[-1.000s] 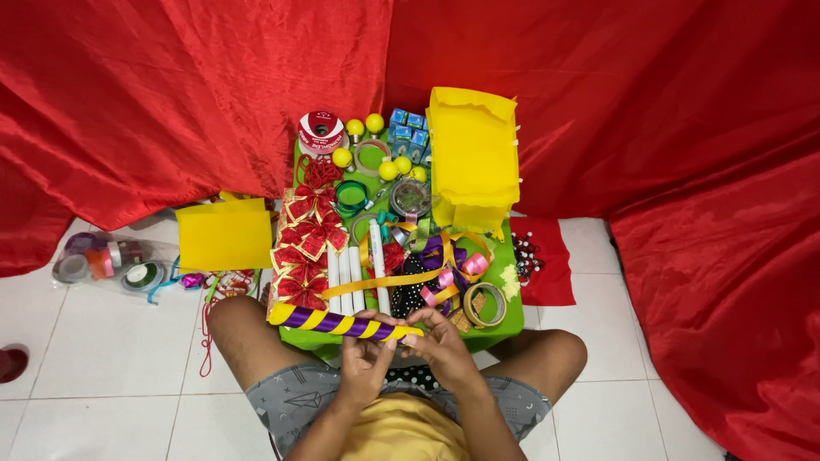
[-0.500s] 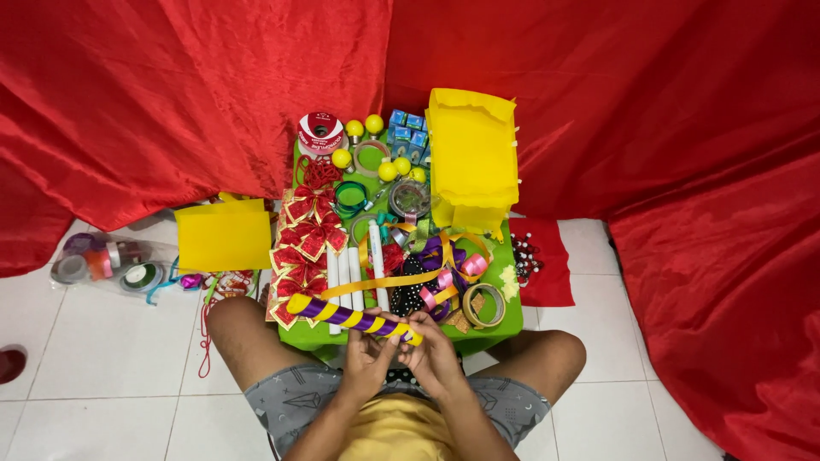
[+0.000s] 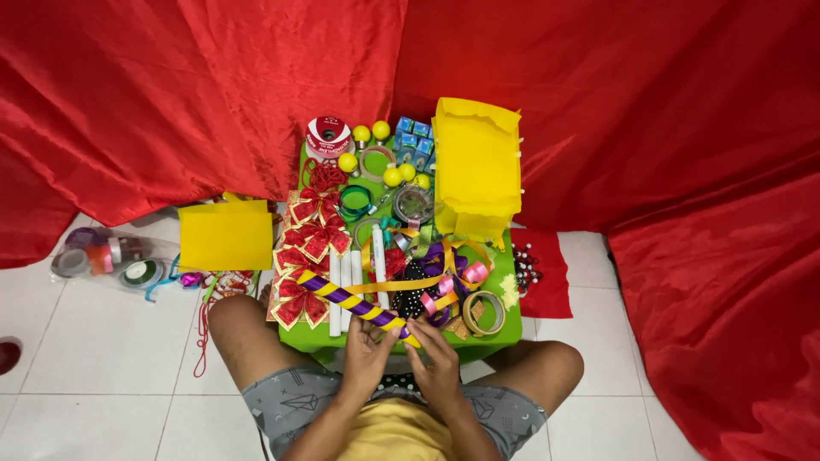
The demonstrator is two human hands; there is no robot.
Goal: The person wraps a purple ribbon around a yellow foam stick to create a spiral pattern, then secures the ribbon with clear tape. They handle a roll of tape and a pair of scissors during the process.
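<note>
Head view: our fingers pinch the near end of the striped stick [image 3: 354, 303], left hand [image 3: 369, 352] from below-left, right hand [image 3: 434, 358] just beside it, both closed on that tip. Since half a second ago the stick's far end has swung a little up over the red bows [image 3: 309, 243]; we judge the wrapping is being finished at the near tip. Green table [image 3: 495, 329] underneath, yellow paper [image 3: 224, 236] left.
</note>
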